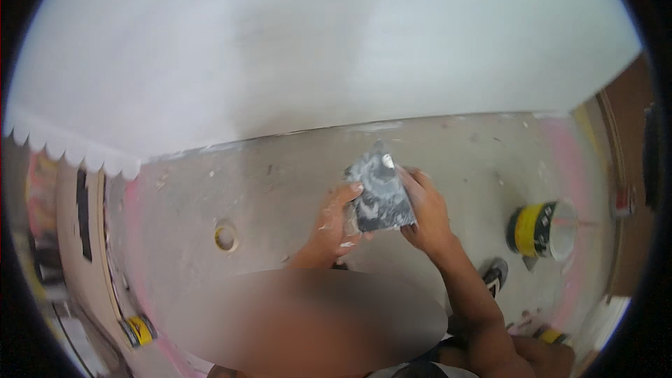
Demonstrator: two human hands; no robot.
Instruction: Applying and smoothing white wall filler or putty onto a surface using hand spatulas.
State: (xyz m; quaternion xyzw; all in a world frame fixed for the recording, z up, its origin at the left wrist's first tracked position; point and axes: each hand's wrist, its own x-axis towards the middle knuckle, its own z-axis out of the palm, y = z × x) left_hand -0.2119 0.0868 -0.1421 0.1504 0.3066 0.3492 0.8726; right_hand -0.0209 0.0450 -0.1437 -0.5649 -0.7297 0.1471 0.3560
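Note:
In front of me, over the floor, my left hand point(329, 222) grips the left side of a dark, flat board point(381, 199) smeared with whitish filler. Its thumb lies on the top face, and the other fingers are mostly hidden beneath. My right hand point(430, 213) closes on the board's right edge; whether a thin tool is also in it cannot be made out. One corner of the board points away from me toward the wall. White smears mark the left hand's fingers.
A white wall point(315, 49) rises ahead from the grey floor point(294, 168). A tape roll point(218, 239) lies left of my hands. To the right stands a black-and-yellow bucket point(532, 229), near a shoe point(495, 276). A yellow-and-black tub point(136, 330) sits lower left.

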